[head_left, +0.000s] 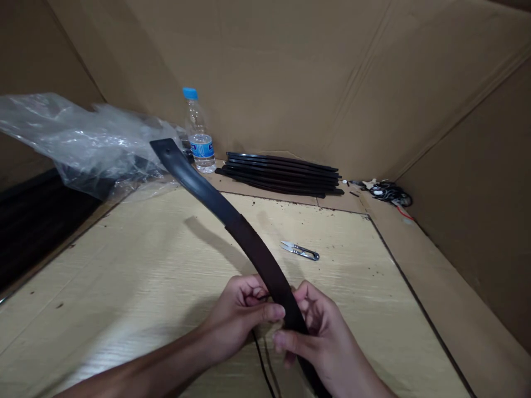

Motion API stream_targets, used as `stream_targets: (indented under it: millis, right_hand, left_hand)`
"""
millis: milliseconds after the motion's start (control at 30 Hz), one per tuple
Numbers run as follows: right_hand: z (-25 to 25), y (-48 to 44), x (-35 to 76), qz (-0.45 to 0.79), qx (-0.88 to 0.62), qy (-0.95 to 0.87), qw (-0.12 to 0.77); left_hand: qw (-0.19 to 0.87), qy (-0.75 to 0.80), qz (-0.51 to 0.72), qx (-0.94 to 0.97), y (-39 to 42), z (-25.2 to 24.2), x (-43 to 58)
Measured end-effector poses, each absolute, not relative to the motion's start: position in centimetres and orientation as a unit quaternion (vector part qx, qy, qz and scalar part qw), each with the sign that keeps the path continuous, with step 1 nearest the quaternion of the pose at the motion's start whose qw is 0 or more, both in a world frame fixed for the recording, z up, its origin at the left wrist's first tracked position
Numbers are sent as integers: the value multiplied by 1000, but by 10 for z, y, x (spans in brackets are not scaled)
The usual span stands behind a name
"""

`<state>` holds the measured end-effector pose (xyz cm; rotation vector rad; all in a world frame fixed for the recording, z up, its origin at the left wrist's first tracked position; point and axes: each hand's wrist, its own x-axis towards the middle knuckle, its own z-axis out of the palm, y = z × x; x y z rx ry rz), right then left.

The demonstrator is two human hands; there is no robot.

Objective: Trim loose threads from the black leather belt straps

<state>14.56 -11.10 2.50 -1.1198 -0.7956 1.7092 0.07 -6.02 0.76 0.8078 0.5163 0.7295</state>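
Note:
A long dark strap (215, 202) rises from my hands toward the upper left, its far end with a small hole lifted above the wooden board (136, 276). My left hand (240, 315) pinches the strap's left edge between thumb and curled fingers. My right hand (311, 337) grips the strap from the right, thumb pressed on its face. The strap's near end runs down past my right wrist. A thin dark thread hangs below my hands.
Small metal thread snips (301, 251) lie on the board beyond my hands. A stack of dark straps (282, 174) lies at the back by a water bottle (198, 132). A crumpled clear plastic bag (78, 143) sits at the left. Cardboard walls (332, 72) surround the board.

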Motion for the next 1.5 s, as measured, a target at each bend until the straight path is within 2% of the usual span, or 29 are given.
stream_targets:
  millis: [533,767,967,1133,1400,1500]
  right_hand:
    - [26,-114,143,663,-533,-268,453]
    - [30,-112,146,687,-458,-251,505]
    - [27,-111,152,690,-432,-280,509]
    - [25,-107,150,697,-433,-304,485]
    - [31,-105,158,676,-458,-379,434]
    - [29,-108,157,707,-442,-372,407]
  left_hand:
    - [827,226,345,382,-68,0,3]
    - [821,243,380,349,-66,3,4]
    - [801,281,366,381,-59,11,1]
    - [781,321,372,386,-56,12,0]
    - [807,263,345,402,-59,7,-2]
    - [820,249,330,395,-61,7,-2]
